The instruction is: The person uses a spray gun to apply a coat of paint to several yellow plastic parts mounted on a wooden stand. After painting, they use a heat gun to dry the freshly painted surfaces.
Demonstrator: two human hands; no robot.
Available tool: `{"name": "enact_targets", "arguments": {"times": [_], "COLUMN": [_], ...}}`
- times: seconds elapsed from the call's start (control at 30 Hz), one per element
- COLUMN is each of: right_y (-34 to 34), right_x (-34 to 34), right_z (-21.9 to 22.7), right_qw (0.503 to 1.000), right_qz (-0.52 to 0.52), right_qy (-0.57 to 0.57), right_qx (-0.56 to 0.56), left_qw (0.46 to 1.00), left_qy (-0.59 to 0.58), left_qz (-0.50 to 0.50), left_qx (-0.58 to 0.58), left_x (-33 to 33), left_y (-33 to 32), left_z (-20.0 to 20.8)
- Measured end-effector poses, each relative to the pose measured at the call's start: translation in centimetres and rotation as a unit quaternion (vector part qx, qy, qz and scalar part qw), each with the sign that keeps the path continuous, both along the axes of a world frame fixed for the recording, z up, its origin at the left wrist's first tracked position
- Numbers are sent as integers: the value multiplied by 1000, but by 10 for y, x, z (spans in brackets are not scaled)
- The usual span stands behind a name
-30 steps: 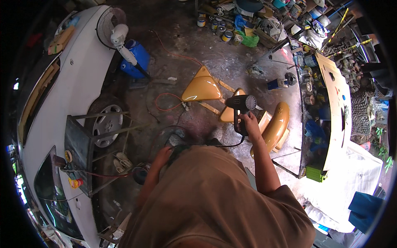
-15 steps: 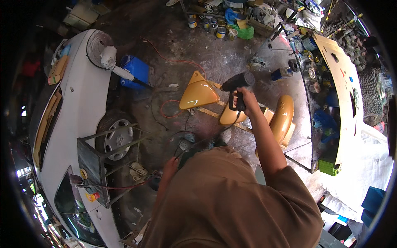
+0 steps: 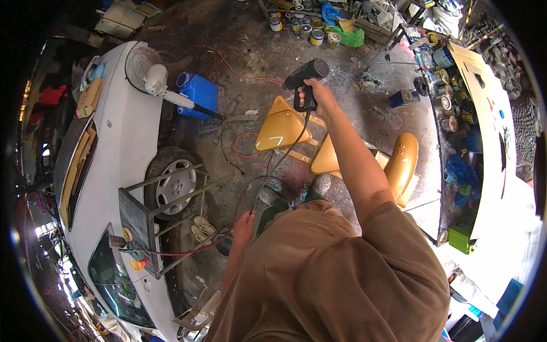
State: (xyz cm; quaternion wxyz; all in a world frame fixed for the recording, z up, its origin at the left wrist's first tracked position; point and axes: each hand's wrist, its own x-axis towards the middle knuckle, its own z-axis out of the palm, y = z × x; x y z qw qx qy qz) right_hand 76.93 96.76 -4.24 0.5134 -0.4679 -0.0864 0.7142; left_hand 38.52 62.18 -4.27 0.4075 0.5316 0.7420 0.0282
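The right hand [image 3: 320, 98] has its grip wrapped round a black pistol-shaped heat gun [image 3: 305, 74]. The left hand [image 3: 244, 227] pinches its dark cord [image 3: 283, 158]. A glossy golden triangular panel [image 3: 278, 126] lies below.

The black heat gun [image 3: 303, 74] is held up between 12 and 1 o'clock from the view's centre, nozzle toward 8; its dark cord [image 3: 290, 151] trails toward 7. A glossy gold triangular panel [image 3: 279, 126] lies at 12, the cord crossing before its 4-o'clock corner, a partly hidden gold panel [image 3: 324, 159] toward 2:30, and a curved gold fender [image 3: 400, 165] at 3.
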Motion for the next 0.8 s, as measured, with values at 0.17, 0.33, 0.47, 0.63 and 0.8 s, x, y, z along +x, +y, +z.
{"name": "enact_targets", "arguments": {"times": [0.17,0.33,0.47,0.63,0.8], "right_y": [-36,-113,-176,-236,-278], "right_x": [18,37,35,-3,-60], "right_z": [7,13,8,14,2], "right_qw": [998,995,988,986,978], "right_qz": [31,30,-28,-66,-24], "right_qy": [-49,-84,-127,-127,-190], "right_qx": [-11,-50,-82,-89,-83], "left_qw": [999,1000,998,993,987], "left_qy": [9,1,-34,-72,-124], "left_qz": [4,-18,-61,-76,-72], "left_qx": [-36,-8,2,-58,-76], "left_x": [3,-21,-43,-95,-141], "left_y": [1,-9,-8,-15,-12], "left_z": [-8,-31,-35,-64,-78]}}
